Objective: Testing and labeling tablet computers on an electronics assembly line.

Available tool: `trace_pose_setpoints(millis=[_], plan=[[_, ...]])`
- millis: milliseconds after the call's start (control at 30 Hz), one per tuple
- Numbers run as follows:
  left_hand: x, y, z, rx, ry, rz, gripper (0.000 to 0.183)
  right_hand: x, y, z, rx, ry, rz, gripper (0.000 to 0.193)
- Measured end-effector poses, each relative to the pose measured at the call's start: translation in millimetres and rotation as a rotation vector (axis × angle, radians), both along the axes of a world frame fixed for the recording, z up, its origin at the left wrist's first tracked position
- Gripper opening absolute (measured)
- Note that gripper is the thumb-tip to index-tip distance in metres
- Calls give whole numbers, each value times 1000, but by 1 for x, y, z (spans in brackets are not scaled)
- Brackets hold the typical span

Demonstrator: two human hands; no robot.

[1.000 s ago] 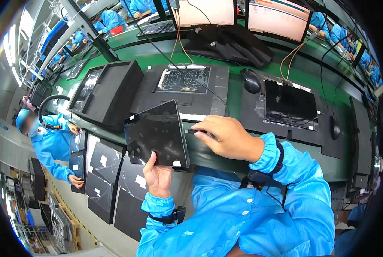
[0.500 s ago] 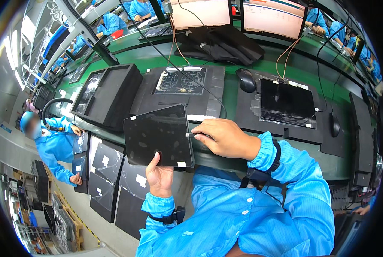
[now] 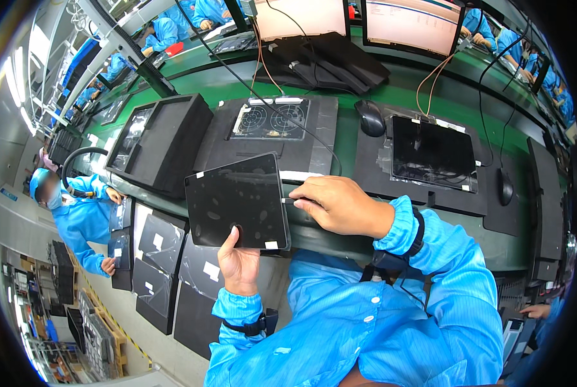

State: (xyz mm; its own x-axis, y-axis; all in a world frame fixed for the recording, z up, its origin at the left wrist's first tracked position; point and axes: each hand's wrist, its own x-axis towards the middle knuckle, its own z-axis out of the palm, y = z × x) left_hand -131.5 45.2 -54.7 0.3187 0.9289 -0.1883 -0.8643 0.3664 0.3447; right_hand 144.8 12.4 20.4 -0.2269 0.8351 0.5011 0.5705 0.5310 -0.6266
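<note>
A black tablet (image 3: 233, 203) with smudges on its dark screen and small white stickers is held up over the front edge of the bench. My left hand (image 3: 240, 267) grips its lower edge, thumb lying on the screen and fingers hidden underneath. At the tablet's right edge, my right hand (image 3: 340, 206) pinches a small cable plug (image 3: 289, 200). The plug's tip meets that edge; whether it sits inside a port I cannot tell. Another dark tablet (image 3: 433, 155) lies on a black foam pad to the right, behind my right hand.
A black foam box (image 3: 175, 145) and a board with two circular targets (image 3: 269, 119) stand behind the tablet. Two mice (image 3: 370, 119), hanging cables and monitors (image 3: 412, 29) are farther back. Left, a co-worker (image 3: 82, 216) handles tablets beside foam trays (image 3: 156, 293).
The tablet and my left hand have shifted very slightly up and left. My right hand stays at the tablet's edge, still pinching the plug. At the far right, another person's hand has moved further into view.
</note>
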Motion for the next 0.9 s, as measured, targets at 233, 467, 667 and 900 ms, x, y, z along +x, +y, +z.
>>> trace_pose_setpoints(millis=[233, 467, 667, 900], plan=[[12, 13, 18, 28, 154, -57, 34, 7, 18, 0, -32, -56, 58, 15], [66, 88, 24, 96, 221, -138, 30, 12, 41, -6, 315, -370, -167, 43], [106, 154, 9, 87, 221, -292, 33, 27, 68, -43, 332, -561, -217, 41], [68, 156, 71, 483, 1363, -599, 57, 42, 79, -47, 382, -743, -372, 40]])
